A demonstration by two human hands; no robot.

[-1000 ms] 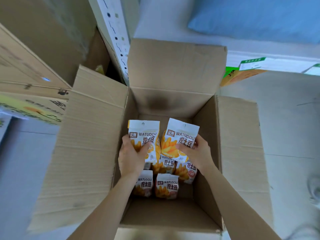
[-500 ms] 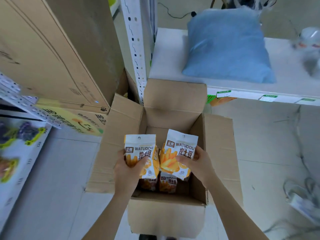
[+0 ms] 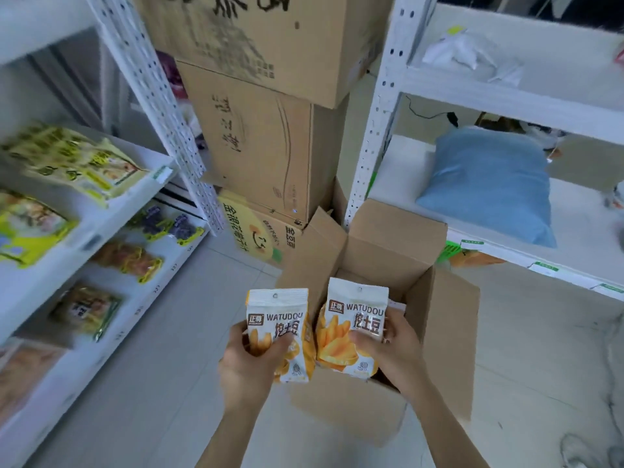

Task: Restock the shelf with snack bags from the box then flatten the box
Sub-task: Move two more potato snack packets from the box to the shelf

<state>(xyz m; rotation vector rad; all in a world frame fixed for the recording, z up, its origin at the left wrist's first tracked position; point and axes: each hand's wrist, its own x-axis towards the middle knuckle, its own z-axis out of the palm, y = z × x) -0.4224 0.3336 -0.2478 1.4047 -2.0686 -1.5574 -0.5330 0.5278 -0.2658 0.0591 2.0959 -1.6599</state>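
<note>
Low in the centre of the frame, the left hand [image 3: 251, 363] gripped one snack bag [image 3: 277, 320] by its lower half, thumb across the front and fingers curled behind. Just to its right, the right hand [image 3: 393, 352] held a second snack bag [image 3: 354, 319] the same way, thumb pressed on the printed fries and fingers wrapped round the bag's right edge. Both bags stood upright with their white tops up, side by side and nearly touching, each white and orange and marked WATUDOU.

They were raised above the open box [image 3: 395, 244], which sat on the pale floor [image 3: 169, 383] in the lower centre with its flaps spread outward. The hands and bags hid most of the box's inside, so what it held could not be told.

Along the left of the frame ran a white shelf [image 3: 133, 197] in several tiers carrying yellow, orange and purple snack packs, blurred. Behind the box, in the upper centre, stood a stack of closed cartons [image 3: 263, 153] with dark printing. To the right rose another white rack [image 3: 506, 96], and on its lower board, in the right middle of the frame, lay a blue cushion [image 3: 489, 187].
</note>
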